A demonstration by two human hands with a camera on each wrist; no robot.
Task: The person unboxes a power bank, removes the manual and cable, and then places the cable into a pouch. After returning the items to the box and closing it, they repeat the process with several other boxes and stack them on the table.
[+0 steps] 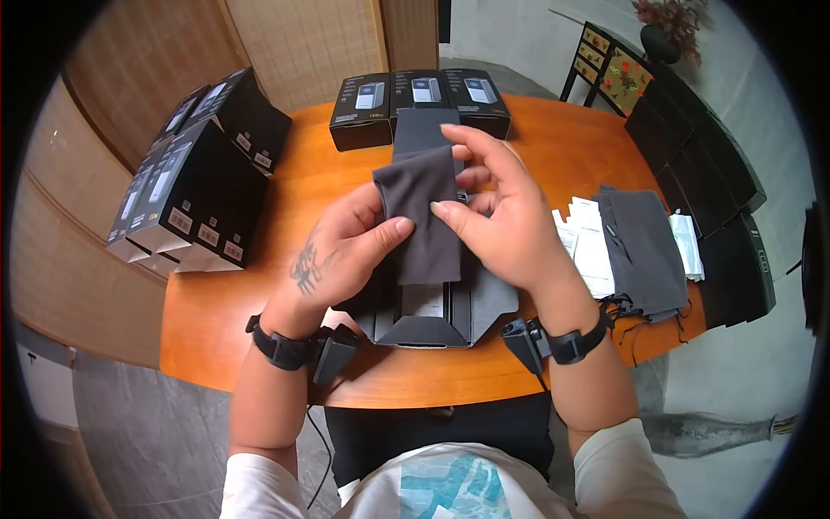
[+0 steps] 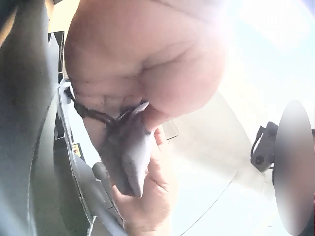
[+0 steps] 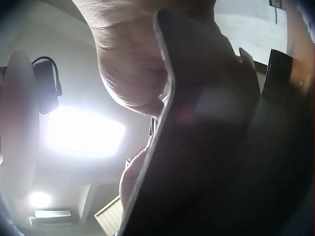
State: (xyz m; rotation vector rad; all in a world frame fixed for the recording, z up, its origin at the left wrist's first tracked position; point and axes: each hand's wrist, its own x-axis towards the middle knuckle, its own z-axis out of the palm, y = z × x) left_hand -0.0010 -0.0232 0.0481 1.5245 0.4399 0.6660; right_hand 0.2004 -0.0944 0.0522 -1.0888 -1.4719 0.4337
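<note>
Head view shows both hands raised over the middle of the orange table (image 1: 562,147), working one dark grey cloth pouch (image 1: 421,216); the left hand (image 1: 341,251) pinches its left edge, thumb laid across the front and fingers curled behind; the right hand (image 1: 501,216) pinches the right edge between thumb and forefinger, the other fingers loosely fanned above it; the pouch hangs upright between them, just above an opened black box (image 1: 428,316) that lies flat near the table's near edge; left wrist view shows the same pouch (image 2: 128,157) clamped between the two palms, with a drawstring trailing from it; right wrist view is mostly filled by the dark fabric (image 3: 206,137) close to the lens, finger detail unclear there; toward the right edge lies a stack of grey pouches (image 1: 644,251) beside white paper slips (image 1: 588,242); three black product boxes (image 1: 419,99) stand in a row along the far edge; more such boxes (image 1: 194,186) are piled at the left edge; dark boxes (image 1: 700,147) line the far right corner.
</note>
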